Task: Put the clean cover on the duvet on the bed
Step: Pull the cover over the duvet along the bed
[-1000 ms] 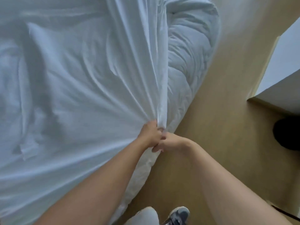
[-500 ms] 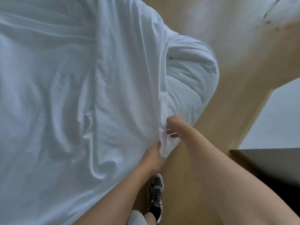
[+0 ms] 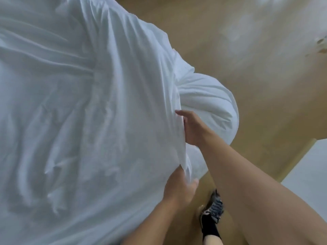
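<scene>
Head view looks down on the white cover (image 3: 79, 121), which fills the frame from 12 through 9 to 7 o'clock. The bare duvet (image 3: 208, 106) bulges out from under its edge toward 3 o'clock, over the tan floor (image 3: 238, 41). The left hand (image 3: 178, 188), near 5 o'clock, has its fingers curled tight round a bunch of the cover's hem. The right hand (image 3: 192, 128), just right of centre, lays its thumb over the same hem; its fingers are hidden under the cloth, so it appears to pinch the edge rather than lie flat. Both hold one edge, near each other but apart. That open edge runs up the frame from about 6 toward 12 o'clock, and the exposed duvet roll lies with its long axis roughly along it, its rounded side facing 3 o'clock. To do this step well, I judge the hem should be drawn sideways toward 3 o'clock over the bulge, hands spread wider along the edge so the cloth travels evenly. A shoe (image 3: 214, 207) stands at 5 o'clock.
</scene>
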Available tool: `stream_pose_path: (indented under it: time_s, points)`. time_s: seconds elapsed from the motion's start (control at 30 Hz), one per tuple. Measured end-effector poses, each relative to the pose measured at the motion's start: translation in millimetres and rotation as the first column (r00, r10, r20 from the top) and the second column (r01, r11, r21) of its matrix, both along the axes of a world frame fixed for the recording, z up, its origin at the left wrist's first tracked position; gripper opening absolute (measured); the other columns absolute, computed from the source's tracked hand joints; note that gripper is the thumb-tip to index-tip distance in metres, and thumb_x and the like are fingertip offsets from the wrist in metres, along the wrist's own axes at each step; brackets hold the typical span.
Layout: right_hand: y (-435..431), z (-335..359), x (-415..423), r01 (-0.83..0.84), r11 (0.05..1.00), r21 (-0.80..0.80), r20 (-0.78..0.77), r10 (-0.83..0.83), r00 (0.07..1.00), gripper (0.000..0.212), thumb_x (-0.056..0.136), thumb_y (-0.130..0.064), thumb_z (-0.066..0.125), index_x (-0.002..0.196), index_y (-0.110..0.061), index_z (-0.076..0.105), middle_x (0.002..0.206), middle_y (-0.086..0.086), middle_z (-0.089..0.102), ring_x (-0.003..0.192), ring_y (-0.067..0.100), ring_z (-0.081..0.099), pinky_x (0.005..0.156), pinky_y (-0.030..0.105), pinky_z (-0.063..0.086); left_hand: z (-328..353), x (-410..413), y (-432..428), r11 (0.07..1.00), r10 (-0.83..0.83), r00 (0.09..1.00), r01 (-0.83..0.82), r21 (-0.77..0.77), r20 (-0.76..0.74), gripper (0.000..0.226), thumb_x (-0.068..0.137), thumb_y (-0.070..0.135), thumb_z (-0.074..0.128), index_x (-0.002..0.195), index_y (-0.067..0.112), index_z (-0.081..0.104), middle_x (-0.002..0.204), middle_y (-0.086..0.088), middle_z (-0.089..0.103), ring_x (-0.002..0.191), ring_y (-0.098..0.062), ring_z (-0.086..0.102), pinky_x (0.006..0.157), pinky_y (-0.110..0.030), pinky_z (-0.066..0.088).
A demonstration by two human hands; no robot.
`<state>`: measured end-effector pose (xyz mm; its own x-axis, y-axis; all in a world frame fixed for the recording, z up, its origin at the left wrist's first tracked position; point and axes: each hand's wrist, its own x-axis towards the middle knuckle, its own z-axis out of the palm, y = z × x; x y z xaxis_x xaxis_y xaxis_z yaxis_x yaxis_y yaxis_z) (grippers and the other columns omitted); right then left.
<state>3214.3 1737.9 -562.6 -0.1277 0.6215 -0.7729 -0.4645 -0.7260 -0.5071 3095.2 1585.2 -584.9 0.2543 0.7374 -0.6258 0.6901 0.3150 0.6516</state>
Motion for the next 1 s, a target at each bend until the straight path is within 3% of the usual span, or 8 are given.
stream_pose_path:
  time_s: [0.2, 0.33, 0.5, 0.63, 0.77, 0.83, 0.93, 1.0]
  points:
    - [96, 9, 54, 0.008, 0.998, 0.063, -0.141, 0.001, 0.990, 0.042, 0.098, -0.026, 0.055, 0.133, -0.004, 0.061, 0.122, 0.015, 0.068, 0.110, 0.031, 0.065, 0.105, 0.042, 0.048, 5, 69, 146, 0.860, 0.375, 0.913, -0.279, 0.427, -0.160, 0.058, 0.088, 0.018, 0.066, 0.140, 0.006, 0.044, 0.140, -0.015, 0.055, 0.128, -0.034, 0.053, 0.102, -0.034, 0.039]
    - [118, -4, 107, 0.117, 0.992, 0.043, -0.181, -0.107, 0.978, 0.045, 0.095, -0.018, 0.049, 0.134, 0.004, 0.057, 0.127, 0.021, 0.065, 0.107, 0.034, 0.061, 0.095, 0.040, 0.047, 27, 117, 225, 0.827, 0.396, 0.888, -0.234, 0.512, -0.234, 0.041, 0.085, 0.013, 0.062, 0.124, 0.012, 0.049, 0.120, -0.011, 0.065, 0.108, -0.037, 0.061, 0.082, -0.041, 0.048]
    - [144, 0, 130, 0.104, 0.987, 0.124, -0.357, -0.053, 0.933, 0.041, 0.073, 0.009, 0.029, 0.099, 0.003, 0.061, 0.088, 0.019, 0.053, 0.071, 0.025, 0.052, 0.074, 0.031, 0.054, 35, 141, 236, 0.740, 0.443, 0.870, -0.219, 0.636, -0.216, 0.018, 0.092, 0.014, 0.057, 0.110, 0.012, 0.055, 0.105, -0.012, 0.069, 0.094, -0.041, 0.063, 0.067, -0.034, 0.033]
    - [166, 12, 107, -0.209, 0.916, 0.342, 0.105, 0.184, 0.977, 0.043, 0.082, 0.016, 0.040, 0.107, -0.009, 0.065, 0.106, 0.007, 0.074, 0.079, 0.019, 0.074, 0.073, 0.030, 0.057, 43, 112, 272, 0.656, 0.622, 0.766, -0.394, 0.644, -0.165, 0.017, 0.095, 0.021, 0.059, 0.108, 0.009, 0.062, 0.104, -0.020, 0.070, 0.096, -0.043, 0.061, 0.068, -0.033, 0.032]
    - [184, 7, 96, -0.670, 0.638, 0.379, 0.737, 0.231, 0.636, 0.037, 0.088, -0.015, 0.073, 0.121, -0.018, 0.060, 0.116, -0.001, 0.063, 0.098, 0.016, 0.063, 0.086, 0.032, 0.052, 50, 92, 308, 0.721, 0.619, 0.752, -0.432, 0.541, -0.225, 0.042, 0.097, 0.041, 0.062, 0.112, 0.003, 0.066, 0.118, -0.023, 0.059, 0.112, -0.040, 0.056, 0.087, -0.035, 0.042]
    - [189, 1, 87, -0.770, 0.543, 0.335, 0.855, 0.167, 0.491, 0.039, 0.088, -0.025, 0.074, 0.123, -0.019, 0.059, 0.118, 0.002, 0.057, 0.104, 0.020, 0.059, 0.089, 0.037, 0.050, 60, 88, 316, 0.700, 0.653, 0.717, -0.448, 0.556, -0.244, 0.048, 0.093, 0.051, 0.064, 0.115, 0.009, 0.062, 0.125, -0.016, 0.053, 0.118, -0.037, 0.052, 0.097, -0.039, 0.043]
    - [202, -8, 73, -0.715, 0.634, 0.295, 0.894, 0.081, 0.441, 0.028, 0.090, -0.031, 0.063, 0.110, -0.014, 0.055, 0.106, 0.005, 0.056, 0.094, 0.027, 0.057, 0.073, 0.038, 0.046, 74, 105, 292, 0.405, 0.698, 0.713, -0.325, 0.855, -0.060, 0.033, 0.088, 0.043, 0.069, 0.096, 0.013, 0.059, 0.102, -0.007, 0.058, 0.095, -0.031, 0.058, 0.083, -0.037, 0.044]
    - [216, -14, 67, -0.706, 0.679, 0.202, 0.906, 0.145, 0.399, 0.018, 0.090, -0.024, 0.052, 0.103, -0.011, 0.050, 0.093, 0.005, 0.060, 0.086, 0.028, 0.058, 0.065, 0.035, 0.040, 70, 128, 268, 0.523, 0.625, 0.780, -0.387, 0.760, -0.032, 0.035, 0.093, 0.050, 0.058, 0.076, 0.020, 0.055, 0.074, 0.003, 0.058, 0.074, -0.027, 0.060, 0.067, -0.033, 0.043]
